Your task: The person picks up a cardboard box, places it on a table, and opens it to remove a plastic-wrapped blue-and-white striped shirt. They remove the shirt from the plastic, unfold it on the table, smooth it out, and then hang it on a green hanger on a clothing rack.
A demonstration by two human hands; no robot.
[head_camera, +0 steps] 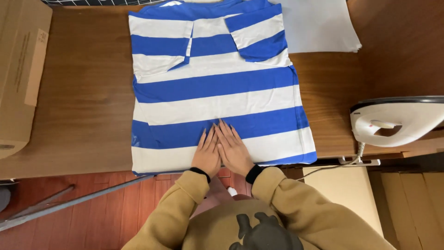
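A blue and white striped shirt (212,88) lies flat on the wooden table (83,102), its sleeves folded in over the back. Both my hands rest palm-down side by side on the shirt's near hem. My left hand (206,153) lies on a white stripe with fingers straight and together. My right hand (232,150) presses beside it, the fingertips reaching onto a blue stripe. Neither hand grips anything. Mustard-coloured sleeves with black cuffs cover my wrists.
A white clothes iron (397,119) stands at the table's right edge, its cord (333,167) hanging down. A cardboard box (21,69) sits at the left. White cloth (319,25) lies at the far right behind the shirt. A metal rod (69,203) crosses the reddish floor.
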